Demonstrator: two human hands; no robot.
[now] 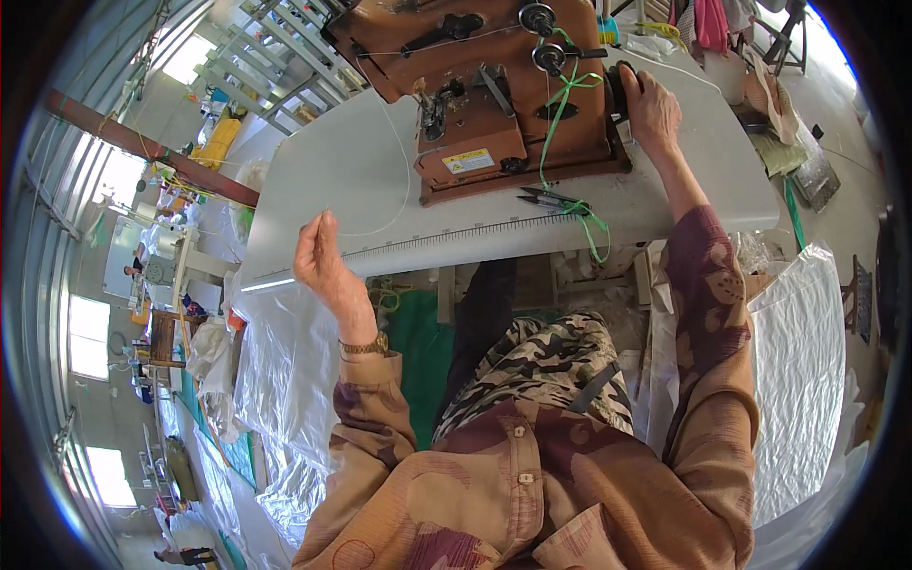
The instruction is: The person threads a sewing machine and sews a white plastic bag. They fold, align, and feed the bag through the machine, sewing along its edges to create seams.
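Observation:
A brown sewing machine (568, 133) stands on a grey worktable (313, 171). My left hand (326, 266) is raised at the table's left front edge, fingertips pinched on a white thread (408, 176) that loops down from the machine's needle end. At the machine's right end, my right hand (655, 112) curls over the dark handwheel (617, 93), its fingertips partly hidden. Small dark thread snips (554, 200) lie in front of the machine base. Green string (551, 138) hangs knotted from the tension knobs, and another green piece is tied to the snips.
A ruler scale (456, 231) runs along the table's front edge. Silvery plastic sheeting (798, 370) hangs at the right, with more sheeting (280, 380) at the left. A rusty red pole (152, 147) crosses beyond the table's left side. Cloths (712, 24) hang at the far right.

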